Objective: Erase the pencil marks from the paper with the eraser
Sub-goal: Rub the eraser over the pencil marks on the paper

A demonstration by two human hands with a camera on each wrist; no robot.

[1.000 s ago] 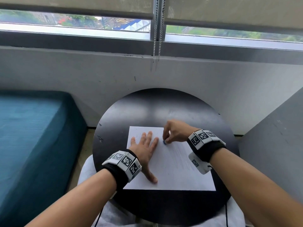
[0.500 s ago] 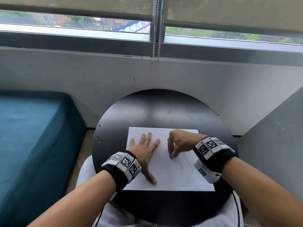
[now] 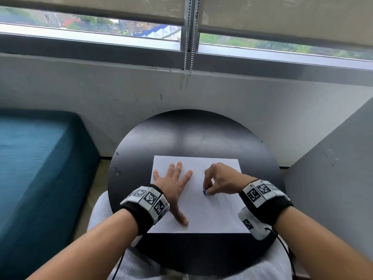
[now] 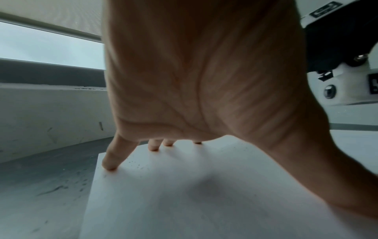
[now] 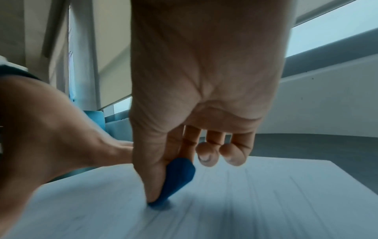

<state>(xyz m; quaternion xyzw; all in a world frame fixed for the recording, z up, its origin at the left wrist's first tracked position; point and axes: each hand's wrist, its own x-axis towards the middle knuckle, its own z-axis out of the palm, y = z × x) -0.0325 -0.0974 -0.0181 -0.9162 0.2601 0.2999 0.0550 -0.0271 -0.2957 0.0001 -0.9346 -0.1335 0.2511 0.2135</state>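
Observation:
A white sheet of paper (image 3: 212, 215) lies on the round black table (image 3: 191, 138). My left hand (image 3: 173, 184) lies flat on the sheet's left part, fingers spread and straight; the left wrist view shows its fingertips (image 4: 110, 165) pressing the paper (image 4: 184, 202) near its far left corner. My right hand (image 3: 220, 180) pinches a small blue eraser (image 3: 204, 191) between thumb and fingers, its tip down on the paper. In the right wrist view the blue eraser (image 5: 178, 179) touches the paper (image 5: 255, 202), which looks streaked with blur. Small dark crumbs dot the sheet's far left corner.
A teal upholstered seat (image 3: 36, 168) stands left of the table. A grey wall with a window sill (image 3: 181, 63) runs behind it, with blind chains (image 3: 188, 37) hanging down. A grey panel (image 3: 339, 168) rises at the right. A white cloth (image 3: 101, 215) lies under the table's near edge.
My right hand has drawn the eraser across the paper toward me and a little to the right. The left hand has stayed flat on the sheet.

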